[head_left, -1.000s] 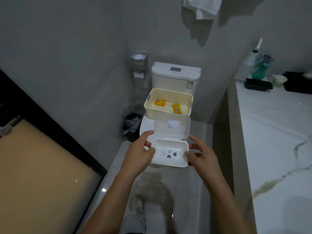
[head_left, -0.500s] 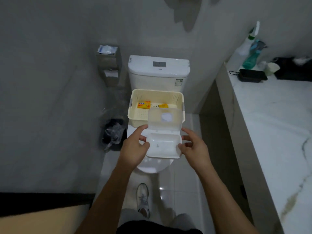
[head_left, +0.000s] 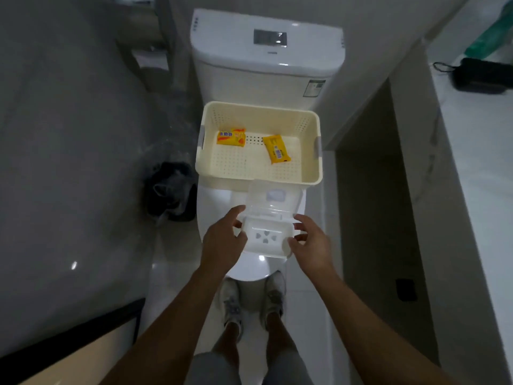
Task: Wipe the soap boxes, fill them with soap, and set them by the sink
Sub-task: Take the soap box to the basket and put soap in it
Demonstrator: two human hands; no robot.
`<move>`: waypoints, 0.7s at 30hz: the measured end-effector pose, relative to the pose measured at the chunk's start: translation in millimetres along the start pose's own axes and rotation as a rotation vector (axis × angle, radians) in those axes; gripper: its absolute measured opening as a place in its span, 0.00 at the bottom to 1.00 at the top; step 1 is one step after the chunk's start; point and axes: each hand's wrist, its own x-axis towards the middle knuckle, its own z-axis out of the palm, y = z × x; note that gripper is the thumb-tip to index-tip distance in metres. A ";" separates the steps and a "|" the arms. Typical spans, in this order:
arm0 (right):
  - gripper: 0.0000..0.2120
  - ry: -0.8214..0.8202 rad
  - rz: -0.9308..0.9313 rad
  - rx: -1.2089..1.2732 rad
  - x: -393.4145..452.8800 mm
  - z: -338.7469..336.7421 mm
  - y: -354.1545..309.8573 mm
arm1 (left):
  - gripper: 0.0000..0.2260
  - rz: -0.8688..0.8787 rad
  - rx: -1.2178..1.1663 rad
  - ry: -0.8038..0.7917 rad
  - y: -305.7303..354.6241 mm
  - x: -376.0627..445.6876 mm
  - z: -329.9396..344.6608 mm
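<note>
A white soap box (head_left: 267,238) with its clear lid (head_left: 273,200) flipped open lies low over the closed toilet lid (head_left: 219,198). My left hand (head_left: 222,240) grips the box's left side. My right hand (head_left: 311,241) grips its right side. The box's tray is empty and shows heart-shaped drain holes. Beyond it a cream perforated basket (head_left: 311,151) sits on the toilet lid. Inside lie two yellow wrapped soap bars, one at the left (head_left: 231,137) and one at the right (head_left: 276,149).
The toilet tank (head_left: 266,68) stands behind the basket. A black bin with a bag (head_left: 172,190) is on the floor to the left. A white marble counter (head_left: 483,151) runs along the right, with a black item (head_left: 483,75) and a green bottle (head_left: 491,40) on it. My feet stand before the toilet.
I have stepped closer to the toilet and the view has tilted down. Both hands have lowered the open soap box toward the toilet lid, in front of the basket.
</note>
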 end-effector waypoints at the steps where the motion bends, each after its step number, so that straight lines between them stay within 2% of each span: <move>1: 0.24 -0.007 0.007 -0.025 11.2 9.1 10.6 | 0.25 -0.015 0.021 0.018 -10.3 8.9 10.9; 6: 0.21 -0.026 0.022 -0.122 62.4 48.9 61.1 | 0.22 -0.123 0.009 0.022 -53.9 51.1 63.2; 9: 0.23 -0.039 0.025 -0.180 90.0 67.0 82.6 | 0.21 -0.130 0.037 0.027 -70.3 74.1 83.6; 15: 0.22 -0.033 0.027 -0.213 120.6 89.0 105.1 | 0.22 -0.111 0.135 0.039 -91.1 107.5 105.1; 21: 0.23 -0.033 0.081 -0.200 131.9 97.5 110.0 | 0.22 -0.120 0.119 0.051 -99.0 120.3 109.7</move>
